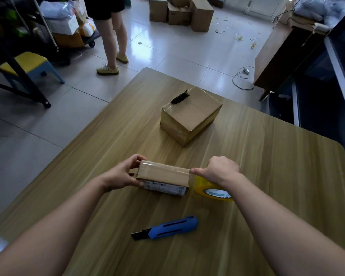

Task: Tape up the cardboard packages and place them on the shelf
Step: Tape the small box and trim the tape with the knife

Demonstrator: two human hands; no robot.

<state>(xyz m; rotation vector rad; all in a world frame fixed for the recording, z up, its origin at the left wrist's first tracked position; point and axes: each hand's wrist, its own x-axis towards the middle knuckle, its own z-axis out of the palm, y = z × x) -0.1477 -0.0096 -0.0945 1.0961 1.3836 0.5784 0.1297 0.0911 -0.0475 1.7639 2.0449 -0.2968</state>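
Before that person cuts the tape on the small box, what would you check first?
1. Small box steadied: ok, the left hand grips its left end.
2. Roll under control: ok, the right hand holds it at the box's right end, thumb on the edge.
3. Tape flat along the top: cannot tell.
4. Cutter near: ok, it lies on the table on the person's side of the box, blade out.
5. A hand free for the cutter: not ok, both are busy.
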